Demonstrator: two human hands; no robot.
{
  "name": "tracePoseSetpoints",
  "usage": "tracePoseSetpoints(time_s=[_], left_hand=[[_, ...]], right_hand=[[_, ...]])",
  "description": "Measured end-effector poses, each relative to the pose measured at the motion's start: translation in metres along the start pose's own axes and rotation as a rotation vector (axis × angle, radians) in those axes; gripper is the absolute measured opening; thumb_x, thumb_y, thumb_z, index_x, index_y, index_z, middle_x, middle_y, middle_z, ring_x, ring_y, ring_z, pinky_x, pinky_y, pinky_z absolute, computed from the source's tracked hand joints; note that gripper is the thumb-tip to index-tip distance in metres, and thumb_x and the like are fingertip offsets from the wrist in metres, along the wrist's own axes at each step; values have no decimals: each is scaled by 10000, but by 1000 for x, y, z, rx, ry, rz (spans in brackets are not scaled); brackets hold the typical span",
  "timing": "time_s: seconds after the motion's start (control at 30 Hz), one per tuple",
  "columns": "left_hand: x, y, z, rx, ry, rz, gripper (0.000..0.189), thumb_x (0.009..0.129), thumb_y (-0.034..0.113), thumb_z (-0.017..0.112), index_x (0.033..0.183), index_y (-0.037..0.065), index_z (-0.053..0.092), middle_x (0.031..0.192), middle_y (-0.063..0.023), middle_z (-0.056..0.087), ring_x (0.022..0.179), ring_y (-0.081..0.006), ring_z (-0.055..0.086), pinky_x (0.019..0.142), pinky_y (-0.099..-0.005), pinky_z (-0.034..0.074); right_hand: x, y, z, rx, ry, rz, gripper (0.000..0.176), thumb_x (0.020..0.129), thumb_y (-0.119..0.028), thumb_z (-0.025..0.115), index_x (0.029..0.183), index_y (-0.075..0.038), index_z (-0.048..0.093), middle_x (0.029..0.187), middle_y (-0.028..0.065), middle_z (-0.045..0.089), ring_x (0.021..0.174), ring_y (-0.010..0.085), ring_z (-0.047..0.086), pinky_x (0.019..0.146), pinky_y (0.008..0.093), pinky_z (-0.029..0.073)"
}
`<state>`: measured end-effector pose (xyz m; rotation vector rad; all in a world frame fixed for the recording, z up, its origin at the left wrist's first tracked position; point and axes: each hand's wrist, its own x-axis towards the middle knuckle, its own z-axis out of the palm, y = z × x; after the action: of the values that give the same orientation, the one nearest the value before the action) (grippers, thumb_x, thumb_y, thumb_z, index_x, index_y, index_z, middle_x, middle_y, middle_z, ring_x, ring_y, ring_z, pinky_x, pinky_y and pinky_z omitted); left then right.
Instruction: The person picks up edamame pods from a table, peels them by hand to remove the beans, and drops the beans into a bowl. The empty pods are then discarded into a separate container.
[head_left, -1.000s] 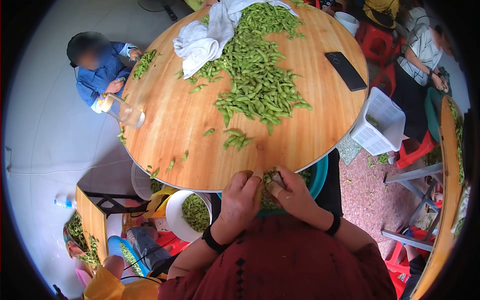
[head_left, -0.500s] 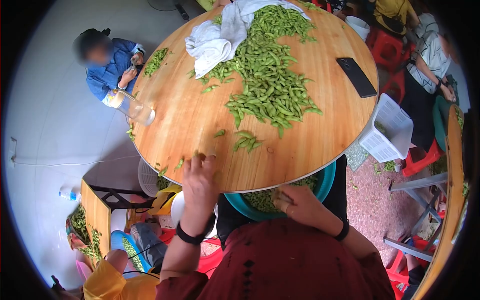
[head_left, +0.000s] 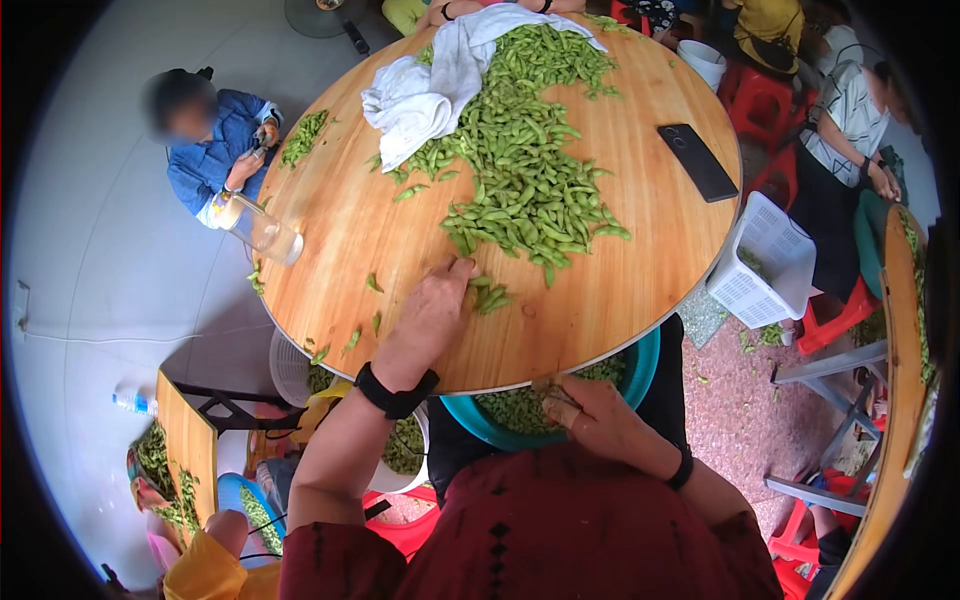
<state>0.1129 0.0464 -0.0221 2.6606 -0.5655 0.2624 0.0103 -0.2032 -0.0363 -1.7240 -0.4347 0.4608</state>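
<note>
My left hand point(head_left: 432, 312) reaches over the round wooden table point(head_left: 620, 300), fingers curled together at the near end of a small group of green edamame pods point(head_left: 490, 298). Its fingertips pinch at a pod there, partly hidden by the hand. Just beyond lies the large heap of edamame pods point(head_left: 530, 190). My right hand point(head_left: 602, 415) is at the table's front edge, above a teal basin point(head_left: 648, 365) of shelled beans point(head_left: 510, 410). Thumb and fingers are pressed together; whatever they hold is too blurred to make out.
A white cloth point(head_left: 415, 105) covers part of the heap. A black phone point(head_left: 697, 162) lies at right, a clear pitcher point(head_left: 268, 235) at the left edge. A white basket point(head_left: 765, 262) stands beyond the right edge. A person in blue point(head_left: 225, 140) sits at left.
My left hand has moved forward and right, from the table's front edge to the small group of pods. My right hand stays over the basin. The view has shifted slightly.
</note>
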Motion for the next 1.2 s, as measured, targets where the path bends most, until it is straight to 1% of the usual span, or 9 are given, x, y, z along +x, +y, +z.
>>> tracePoseSetpoints(time_s=[0.1,0.27,0.43,0.57,0.77,0.87,0.93,1.13,1.2], left_hand=[[-8,35,-25,-54,84,26,278,826,-42,555,1098,14,540,969,-211,589,903,-423,599,797,-437,493],[-54,92,-8,-412,25,-14,290,878,-51,495,1160,8,527,1010,-204,601,921,-393,623,813,-406,505],[-65,97,5,-614,47,-99,346,939,-18,441,1269,3,545,1111,-191,637,1031,-271,647,878,-325,498],[-66,100,3,-717,3,-121,429,927,-30,437,1345,28,509,1137,-208,634,1020,-357,647,876,-357,515],[-72,107,-4,-620,15,-33,443,931,-25,441,1366,32,499,1153,-194,639,1048,-264,649,893,-314,498],[-85,114,-6,-340,-122,-43,436,946,-26,431,1371,42,504,1122,-156,659,936,-189,660,824,-303,512],[-84,113,4,-869,4,-119,415,961,-12,451,1366,51,518,992,-87,669,777,-122,635,715,-299,515],[-85,109,6,-1175,-135,-478,350,951,69,564,1298,25,567,824,-57,600,672,-136,594,634,-283,499],[-88,101,15,-702,27,-158,334,923,60,585,1256,22,582,817,-75,595,652,-179,590,622,-297,502]], right_hand=[[5,-9,-5,-21,-12,33,204,972,-168,520,982,27,581,743,145,604,648,238,611,608,354,473],[11,-16,-2,568,8,52,185,1019,-199,464,1108,-42,504,778,20,591,585,73,521,506,224,396],[9,-13,1,587,-20,64,212,1019,-200,464,1178,-61,453,813,28,601,562,76,515,491,209,385],[7,-14,0,632,-20,91,214,1017,-181,463,1194,-62,449,811,34,602,554,77,518,467,212,374],[4,-10,1,681,-46,60,211,1014,-129,447,1217,-72,452,785,34,583,520,74,466,452,216,358],[-3,-14,1,733,-106,134,195,1009,-129,442,1198,-88,470,763,35,565,501,84,442,445,228,353],[-2,-17,-3,891,-133,234,172,1004,-146,452,1167,-99,475,746,40,555,488,94,433,436,232,345],[4,-7,-4,1056,-171,398,148,994,-192,463,1105,-98,488,731,61,566,469,133,457,421,252,354],[4,-8,-3,1006,-134,414,153,996,-200,458,1101,-93,489,737,65,576,476,143,482,423,256,369]])
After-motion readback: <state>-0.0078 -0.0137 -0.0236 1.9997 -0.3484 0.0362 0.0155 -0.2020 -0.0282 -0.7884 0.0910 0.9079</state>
